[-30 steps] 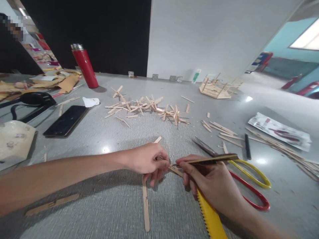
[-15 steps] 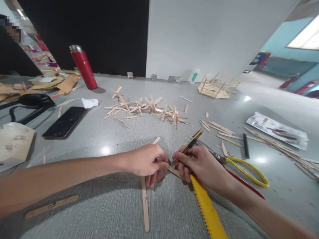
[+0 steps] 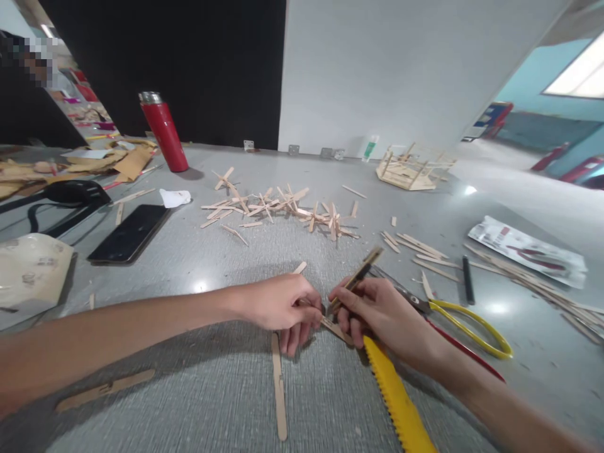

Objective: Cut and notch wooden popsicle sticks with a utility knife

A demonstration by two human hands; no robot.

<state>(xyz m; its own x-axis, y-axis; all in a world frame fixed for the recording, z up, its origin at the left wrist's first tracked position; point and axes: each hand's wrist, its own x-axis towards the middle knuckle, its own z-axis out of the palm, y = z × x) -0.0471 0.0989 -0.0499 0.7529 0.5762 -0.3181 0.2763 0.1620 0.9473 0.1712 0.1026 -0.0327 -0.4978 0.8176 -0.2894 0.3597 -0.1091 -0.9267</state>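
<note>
My left hand is closed, its fingers pinching a wooden craft stick whose free end points right. My right hand is closed around a slim utility knife, dark with brass-coloured edges. The knife's lower end meets the stick between my hands; its tip is hidden by my fingers. Below my left hand lies another craft stick with a small notch in its edge. A yellow saw blade with a toothed edge lies under my right wrist. Pliers or snips with yellow and red handles lie beside it.
Interlocked craft sticks lie mid-table. Loose sticks, a black rod and a silver packet are right. A stick frame stands behind. At left are a red bottle, a phone and a notched stick.
The view has shifted slightly, so things sit a little lower and further right. My hands keep the same hold, and the knife's upper end is tilted slightly differently.
</note>
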